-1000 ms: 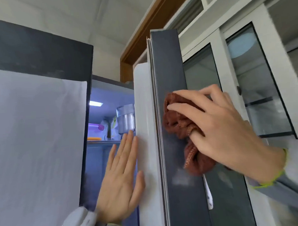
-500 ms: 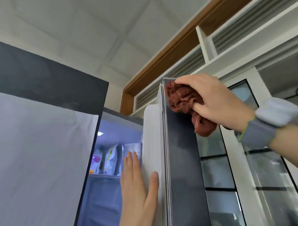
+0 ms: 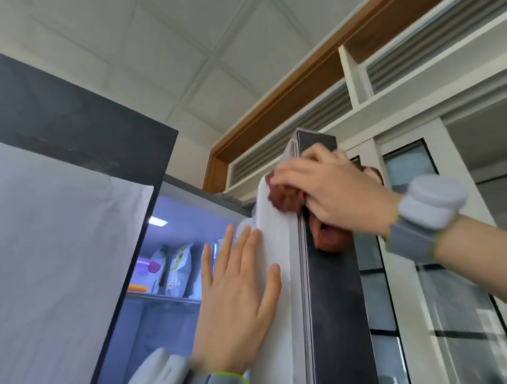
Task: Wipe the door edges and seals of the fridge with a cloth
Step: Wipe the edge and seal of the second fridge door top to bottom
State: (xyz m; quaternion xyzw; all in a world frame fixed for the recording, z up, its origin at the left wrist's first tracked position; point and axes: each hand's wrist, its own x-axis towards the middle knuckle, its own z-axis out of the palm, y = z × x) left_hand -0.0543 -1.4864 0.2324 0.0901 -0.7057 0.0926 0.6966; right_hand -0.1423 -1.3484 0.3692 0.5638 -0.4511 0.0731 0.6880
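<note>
the step in hand looks like the upper stretch of the open fridge door's edge (image 3: pixel 334 275) — the tall dark-faced door standing ajar, seen edge-on, with its pale grey rubber seal (image 3: pixel 284 263) running alongside the dark strip. the right hand (image 3: pixel 333 194) has its fingers curled over a bunched rust-brown terry cloth (image 3: pixel 287 199), grasping it and pressing it against the seal near the door's top corner; a tail of the cloth hangs down on the dark side of the edge. the left hand (image 3: pixel 237 303) lies flat lower down on the white inner face of the door, fingers straight and released, holding nothing — it seems to steady the door.

the door edge's long axis runs vertically, from the bottom of the view up to the top corner just above the right hand. the cloth is wrapped crosswise over that edge, so its bulk points left toward the lit fridge interior (image 3: pixel 173 253). whether the cloth reaches into the seal's fold i cannot tell; the hand covers it.

the next move, i judge, calls for keeping pressure on the cloth and drawing it along the vertical line of the seal, or over the top corner, while the left palm stops the door swinging.
</note>
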